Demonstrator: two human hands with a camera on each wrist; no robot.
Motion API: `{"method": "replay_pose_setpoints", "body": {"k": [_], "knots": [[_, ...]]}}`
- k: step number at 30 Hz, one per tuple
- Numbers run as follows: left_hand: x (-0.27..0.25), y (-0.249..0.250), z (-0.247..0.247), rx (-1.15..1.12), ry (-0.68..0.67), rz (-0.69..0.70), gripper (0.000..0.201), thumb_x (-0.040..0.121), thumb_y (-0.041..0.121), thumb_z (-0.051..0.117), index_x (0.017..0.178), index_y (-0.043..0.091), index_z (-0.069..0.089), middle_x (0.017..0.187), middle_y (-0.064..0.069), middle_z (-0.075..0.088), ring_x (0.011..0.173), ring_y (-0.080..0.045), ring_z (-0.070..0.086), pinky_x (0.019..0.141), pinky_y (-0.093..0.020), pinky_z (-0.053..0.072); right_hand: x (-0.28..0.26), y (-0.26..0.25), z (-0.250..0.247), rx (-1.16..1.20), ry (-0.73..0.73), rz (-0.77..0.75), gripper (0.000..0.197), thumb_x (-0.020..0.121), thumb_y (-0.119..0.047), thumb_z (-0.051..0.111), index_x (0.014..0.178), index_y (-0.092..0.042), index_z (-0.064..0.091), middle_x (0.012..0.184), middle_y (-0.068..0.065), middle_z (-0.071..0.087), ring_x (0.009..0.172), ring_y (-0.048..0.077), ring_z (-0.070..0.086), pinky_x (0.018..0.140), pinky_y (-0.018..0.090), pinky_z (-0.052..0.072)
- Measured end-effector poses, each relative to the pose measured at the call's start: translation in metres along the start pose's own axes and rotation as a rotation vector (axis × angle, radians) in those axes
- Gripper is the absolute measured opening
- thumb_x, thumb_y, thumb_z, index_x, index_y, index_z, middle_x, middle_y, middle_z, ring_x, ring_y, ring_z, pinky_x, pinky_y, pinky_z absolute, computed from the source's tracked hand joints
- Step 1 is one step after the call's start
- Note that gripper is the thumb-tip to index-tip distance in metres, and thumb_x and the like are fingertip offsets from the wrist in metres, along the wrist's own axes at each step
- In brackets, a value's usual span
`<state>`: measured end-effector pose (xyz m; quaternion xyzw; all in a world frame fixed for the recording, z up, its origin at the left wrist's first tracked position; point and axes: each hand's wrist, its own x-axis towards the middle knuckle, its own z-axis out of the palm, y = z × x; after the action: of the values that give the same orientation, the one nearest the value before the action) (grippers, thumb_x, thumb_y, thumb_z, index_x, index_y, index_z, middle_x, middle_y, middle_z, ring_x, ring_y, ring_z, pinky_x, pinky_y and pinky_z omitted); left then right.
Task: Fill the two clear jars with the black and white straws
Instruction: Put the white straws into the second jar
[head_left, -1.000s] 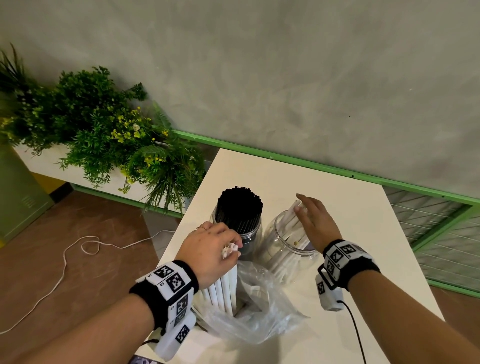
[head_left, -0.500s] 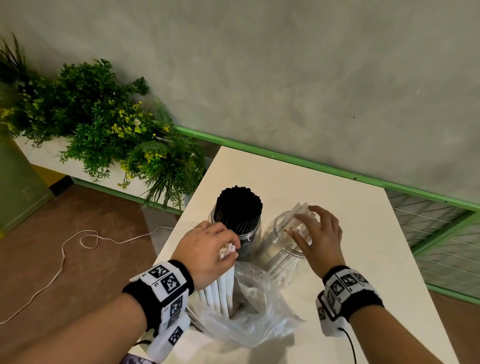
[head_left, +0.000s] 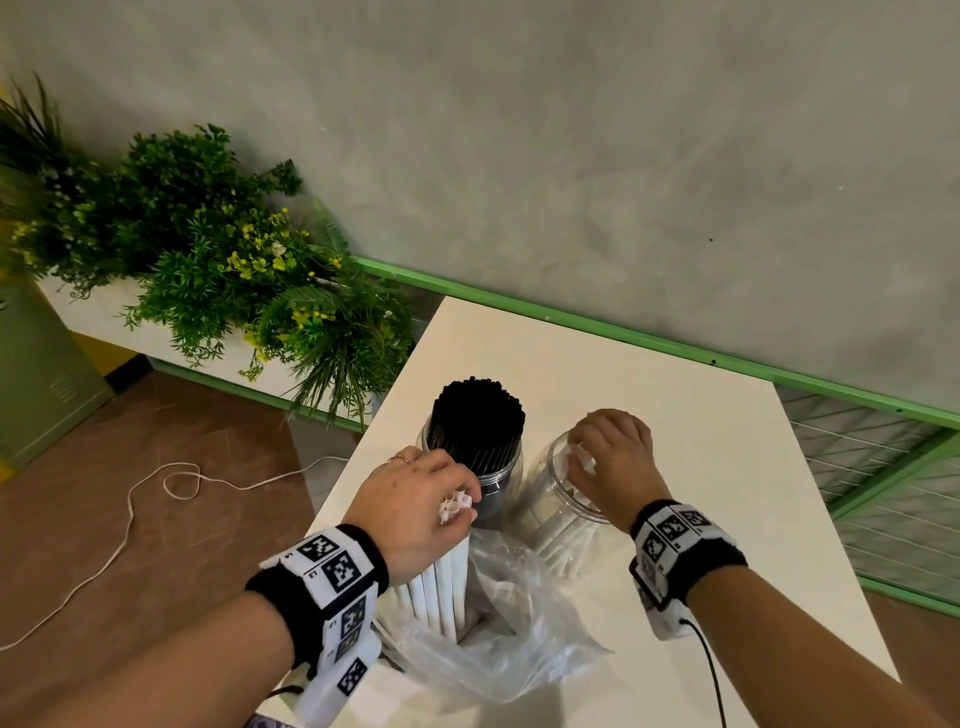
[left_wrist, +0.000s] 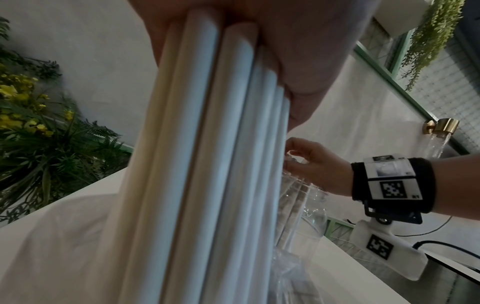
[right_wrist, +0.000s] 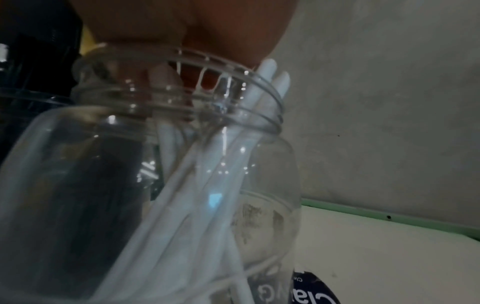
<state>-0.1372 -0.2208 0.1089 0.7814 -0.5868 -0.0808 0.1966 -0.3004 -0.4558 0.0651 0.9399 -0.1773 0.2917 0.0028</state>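
Two clear jars stand on the white table (head_left: 701, 415). The left jar (head_left: 501, 478) is packed with black straws (head_left: 478, 415). The right jar (head_left: 558, 525) (right_wrist: 233, 185) leans and holds several white straws (right_wrist: 197, 205). My left hand (head_left: 415, 499) grips a bundle of white straws (head_left: 447, 582) (left_wrist: 207, 164) upright, their lower ends in a clear plastic bag (head_left: 509, 634). My right hand (head_left: 613, 457) (left_wrist: 311, 164) sits on the right jar's mouth, its fingers curled over the rim and the tops of the white straws.
Green plants (head_left: 208, 270) in a white planter stand left of the table. A white cord (head_left: 156, 499) lies on the brown floor. A green rail (head_left: 675, 343) runs along the grey wall behind the table. A wire mesh panel (head_left: 893, 493) is at the right.
My right hand has drawn back from beyond the right jar onto its mouth and curled over the white straws there. The left hand keeps its hold on the bundle.
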Motion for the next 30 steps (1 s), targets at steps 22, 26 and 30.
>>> {"method": "replay_pose_setpoints", "body": {"k": [22, 26, 30], "knots": [[0.001, -0.001, 0.004, -0.045, 0.015, 0.016, 0.041, 0.075, 0.056, 0.03, 0.097, 0.038, 0.06, 0.096, 0.017, 0.056, 0.091, -0.009, 0.044, 0.081, -0.022, 0.035, -0.014, 0.026, -0.014, 0.324, -0.167, 0.379, 0.057, 0.093, -0.036, 0.056, 0.145, -0.031, 0.032, 0.149, -0.004, 0.026, 0.126, 0.015, 0.042, 0.099, 0.03, 0.043], [0.001, -0.002, 0.002, -0.046, 0.004, 0.014, 0.044, 0.074, 0.057, 0.028, 0.098, 0.038, 0.06, 0.098, 0.018, 0.056, 0.093, -0.008, 0.043, 0.083, -0.021, 0.034, 0.006, 0.029, -0.006, 0.344, -0.196, 0.385, 0.055, 0.095, -0.026, 0.056, 0.145, -0.029, 0.033, 0.148, -0.001, 0.031, 0.129, 0.014, 0.04, 0.101, 0.026, 0.036], [0.001, -0.002, 0.001, -0.04, -0.006, 0.007, 0.046, 0.074, 0.058, 0.026, 0.099, 0.039, 0.059, 0.099, 0.019, 0.055, 0.093, -0.007, 0.042, 0.084, -0.019, 0.033, 0.015, 0.024, 0.006, 0.308, -0.196, 0.361, 0.043, 0.09, -0.032, 0.063, 0.131, -0.022, 0.053, 0.12, 0.002, 0.054, 0.112, 0.02, 0.048, 0.094, 0.025, 0.035]]}}
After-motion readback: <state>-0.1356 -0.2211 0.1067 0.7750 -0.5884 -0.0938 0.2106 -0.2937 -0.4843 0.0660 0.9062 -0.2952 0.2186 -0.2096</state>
